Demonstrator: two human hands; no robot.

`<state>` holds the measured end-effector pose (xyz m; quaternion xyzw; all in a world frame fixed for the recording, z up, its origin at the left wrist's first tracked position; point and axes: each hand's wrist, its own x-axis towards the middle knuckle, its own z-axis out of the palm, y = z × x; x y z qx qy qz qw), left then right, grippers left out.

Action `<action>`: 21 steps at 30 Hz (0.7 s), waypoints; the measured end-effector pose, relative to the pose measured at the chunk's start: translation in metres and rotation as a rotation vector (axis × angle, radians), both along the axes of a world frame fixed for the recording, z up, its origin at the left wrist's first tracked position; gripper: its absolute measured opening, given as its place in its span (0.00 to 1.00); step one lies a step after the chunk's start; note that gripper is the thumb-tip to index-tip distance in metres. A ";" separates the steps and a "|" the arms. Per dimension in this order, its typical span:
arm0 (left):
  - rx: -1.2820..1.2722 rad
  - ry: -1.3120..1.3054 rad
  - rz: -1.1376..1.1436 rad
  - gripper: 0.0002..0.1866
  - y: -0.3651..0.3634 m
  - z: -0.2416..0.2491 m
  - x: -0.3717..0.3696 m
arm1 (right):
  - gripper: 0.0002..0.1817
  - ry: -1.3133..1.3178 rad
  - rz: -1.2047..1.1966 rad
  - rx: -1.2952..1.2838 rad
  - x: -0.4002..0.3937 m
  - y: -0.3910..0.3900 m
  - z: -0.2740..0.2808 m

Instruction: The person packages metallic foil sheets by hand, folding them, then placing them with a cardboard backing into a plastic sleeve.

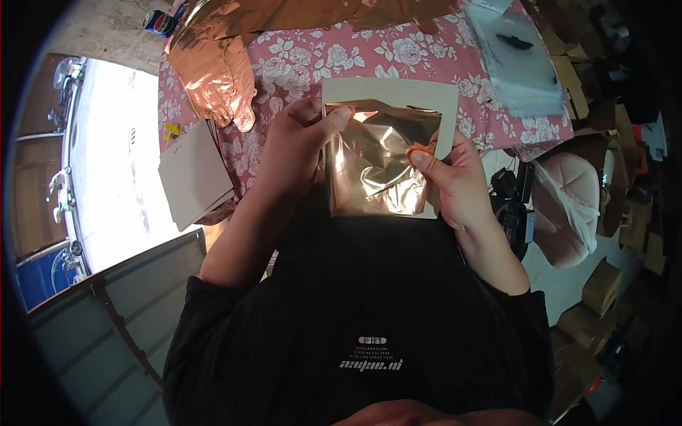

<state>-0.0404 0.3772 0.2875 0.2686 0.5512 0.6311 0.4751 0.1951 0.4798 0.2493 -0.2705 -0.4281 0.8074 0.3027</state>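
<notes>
A shiny gold foil sheet lies creased over a pale card, held in front of my chest at the table's near edge. My left hand is closed on the upper left corner, thumb on the foil and fingers behind. At the right side, my right hand grips the card and foil, its thumb pressed on the gold surface and its other fingers mostly hidden behind. The card shows along the top and right of the foil.
A pink floral cloth covers the table. Copper-coloured foil lies crumpled at the back left, near a stack of pale cards. Clear plastic bags are at the back right. A padded chair and cardboard boxes stand at right.
</notes>
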 end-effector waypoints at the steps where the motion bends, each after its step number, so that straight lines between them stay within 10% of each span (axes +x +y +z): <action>1: -0.049 -0.014 0.003 0.19 -0.001 0.001 0.001 | 0.12 0.023 0.012 -0.036 0.001 0.001 -0.003; 21: -0.186 0.074 -0.358 0.14 0.023 0.011 0.053 | 0.20 0.116 -0.241 -0.128 0.066 -0.007 -0.003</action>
